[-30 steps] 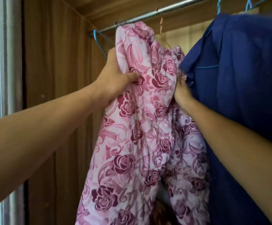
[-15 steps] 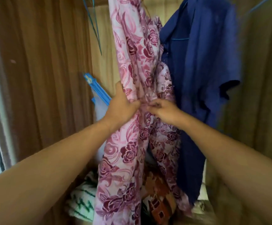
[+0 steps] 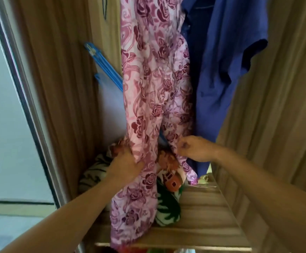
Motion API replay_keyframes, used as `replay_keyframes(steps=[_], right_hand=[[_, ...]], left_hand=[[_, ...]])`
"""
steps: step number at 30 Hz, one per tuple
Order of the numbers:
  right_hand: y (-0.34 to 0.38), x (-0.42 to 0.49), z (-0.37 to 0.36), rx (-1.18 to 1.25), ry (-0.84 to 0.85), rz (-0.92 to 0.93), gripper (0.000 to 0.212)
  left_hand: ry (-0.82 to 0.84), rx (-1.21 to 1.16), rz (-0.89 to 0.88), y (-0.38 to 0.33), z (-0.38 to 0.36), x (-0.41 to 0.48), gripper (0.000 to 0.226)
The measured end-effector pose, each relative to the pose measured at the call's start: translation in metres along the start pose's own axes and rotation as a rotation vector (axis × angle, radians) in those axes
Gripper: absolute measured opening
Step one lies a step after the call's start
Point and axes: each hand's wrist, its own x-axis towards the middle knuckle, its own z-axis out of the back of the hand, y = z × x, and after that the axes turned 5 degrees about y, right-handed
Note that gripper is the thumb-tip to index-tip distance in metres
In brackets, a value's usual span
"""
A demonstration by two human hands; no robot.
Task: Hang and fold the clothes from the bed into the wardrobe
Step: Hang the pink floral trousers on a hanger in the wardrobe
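Lower on the pants (image 3: 148, 88) now, left hand (image 3: 124, 166) grips one leg, right hand (image 3: 194, 148) pinches the other; tug evenly.

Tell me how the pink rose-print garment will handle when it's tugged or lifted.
Probably floppy: the pink rose-print garment hangs in soft folds and bunches where the left hand grips it. Likely light, since the right hand holds its other side with a pinch. Its hem drapes over the shelf edge, so it may drag there.

The pink rose-printed garment (image 3: 154, 88) and dark blue short-sleeved shirt (image 3: 221, 70) run off the top edge. The fingers of the left hand (image 3: 124, 167) are blurred.
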Motion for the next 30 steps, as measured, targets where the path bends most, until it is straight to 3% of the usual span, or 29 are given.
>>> replay_keyframes(steps=[6, 9, 10, 12, 15, 17, 20, 25, 28, 30], right_hand=[[-0.002, -0.036, -0.052, -0.089, 0.117, -0.03, 0.032], [-0.008, -0.051, -0.073, -0.147, 0.173, -0.03, 0.035], [-0.011, -0.055, -0.079, -0.148, 0.2, -0.034, 0.032], [-0.014, -0.066, -0.088, -0.15, 0.223, -0.053, 0.029], [-0.027, -0.077, -0.101, -0.138, 0.211, -0.066, 0.056], [-0.033, -0.09, -0.104, -0.149, 0.206, -0.088, 0.046], [-0.048, -0.114, -0.105, -0.108, 0.185, -0.167, 0.034], [-0.091, -0.179, -0.139, -0.032, 0.147, -0.428, 0.053], [-0.119, -0.236, -0.177, 0.061, 0.177, -0.644, 0.054], [-0.136, -0.276, -0.197, 0.119, 0.199, -0.784, 0.058]], left_hand=[[0.625, 0.518, 0.102, 0.02, -0.021, -0.05, 0.084], [0.829, 0.539, 0.162, 0.002, -0.018, -0.074, 0.053], [0.842, 0.499, 0.165, -0.004, -0.02, -0.079, 0.041], [0.752, 0.437, 0.044, -0.012, -0.029, -0.08, 0.04], [0.617, 0.384, -0.048, -0.026, -0.039, -0.08, 0.041], [0.6, 0.376, -0.08, -0.036, -0.048, -0.079, 0.035], [0.647, 0.455, -0.157, -0.053, -0.072, -0.075, 0.044], [0.79, 0.465, -0.338, -0.091, -0.13, -0.086, 0.028], [0.896, 0.456, -0.425, -0.109, -0.181, -0.103, 0.028], [0.969, 0.473, -0.512, -0.126, -0.215, -0.116, 0.044]])
